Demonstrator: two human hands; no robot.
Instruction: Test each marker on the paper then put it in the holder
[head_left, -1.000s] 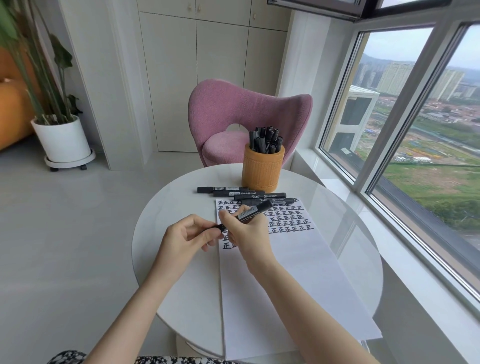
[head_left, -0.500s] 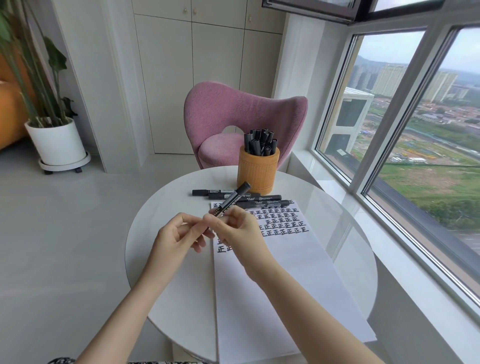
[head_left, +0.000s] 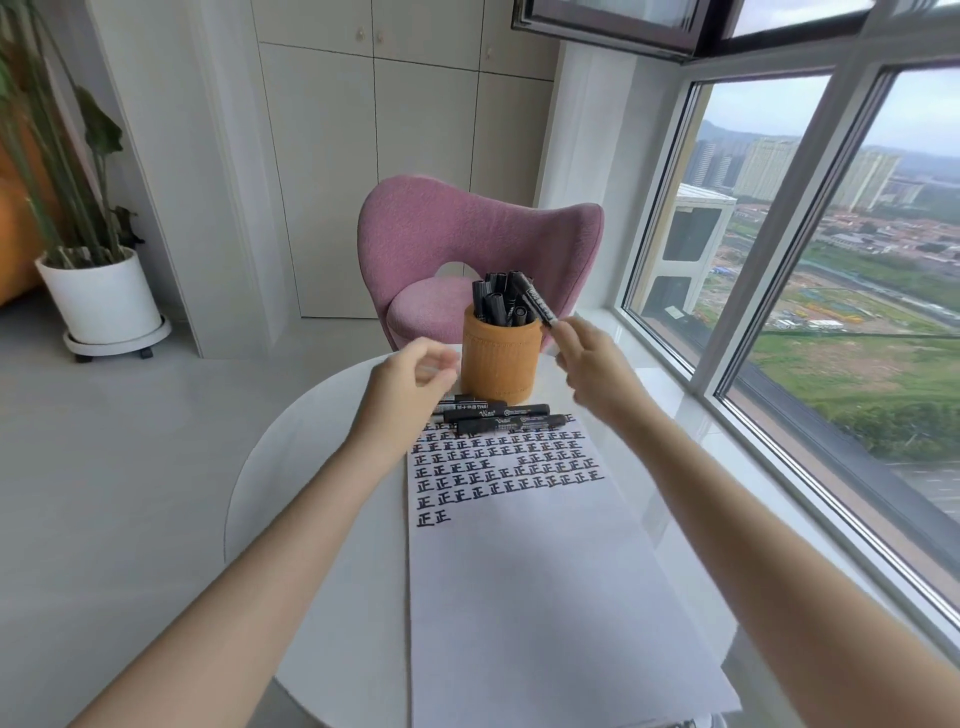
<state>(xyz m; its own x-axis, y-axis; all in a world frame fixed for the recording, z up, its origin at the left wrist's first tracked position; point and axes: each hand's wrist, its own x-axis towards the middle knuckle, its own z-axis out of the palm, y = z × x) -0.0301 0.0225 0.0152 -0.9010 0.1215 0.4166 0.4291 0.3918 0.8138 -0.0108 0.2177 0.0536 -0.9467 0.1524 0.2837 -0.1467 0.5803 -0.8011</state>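
Right hand (head_left: 587, 364) pinches a slim black marker (head_left: 537, 304) by its near end, its far end angled over the ribbed tan cylindrical holder (head_left: 498, 364) - already crowded. Several loose black markers (head_left: 498, 415) apparently await testing at the far edge of the white paper sheet (head_left: 519, 571). Left hand (head_left: 410, 379), blurred, is loosely curled and seemingly empty - half a second earlier both hands met over the paper.

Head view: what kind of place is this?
Most likely a home, a window corner of a high-rise flat: a pink armchair, a potted plant and built-in cabinets, plus a window looking down on towers and fields from far up.
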